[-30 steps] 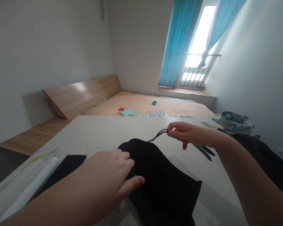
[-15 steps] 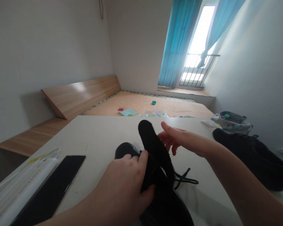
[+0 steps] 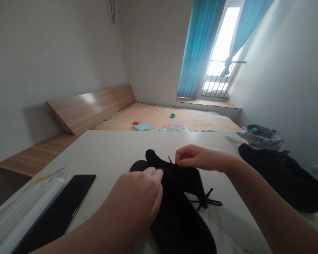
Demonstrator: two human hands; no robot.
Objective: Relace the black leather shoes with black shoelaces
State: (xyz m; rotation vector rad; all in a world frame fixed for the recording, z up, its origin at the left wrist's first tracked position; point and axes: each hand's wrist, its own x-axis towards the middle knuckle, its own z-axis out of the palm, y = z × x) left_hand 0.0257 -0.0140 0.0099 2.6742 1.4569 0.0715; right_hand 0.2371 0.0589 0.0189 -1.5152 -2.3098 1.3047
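Observation:
A black lace-up shoe (image 3: pixel 182 225) rests on the white table, tilted in front of me. My left hand (image 3: pixel 141 194) is closed around its side, hiding part of the upper. From the shoe rises a long, soft black flap (image 3: pixel 187 178) with a rounded end; whether it is the tongue or an insole I cannot tell. My right hand (image 3: pixel 189 156) pinches the upper edge of this flap between thumb and fingers. A looped black shoelace (image 3: pixel 210 201) trails on the tabletop to the right of the shoe.
Another black shoe (image 3: pixel 281 173) stands at the table's right, by a clear plastic bag (image 3: pixel 265 137). On the left lie a black phone (image 3: pixel 60 208) and a white object in clear packaging (image 3: pixel 29 211). Beyond the table (image 3: pixel 116 141) is a bed (image 3: pixel 201 121) with small items.
My right hand has closed from spread fingers onto the flap. The flap's rounded end has swung down and left, and my left hand has shifted slightly on the shoe.

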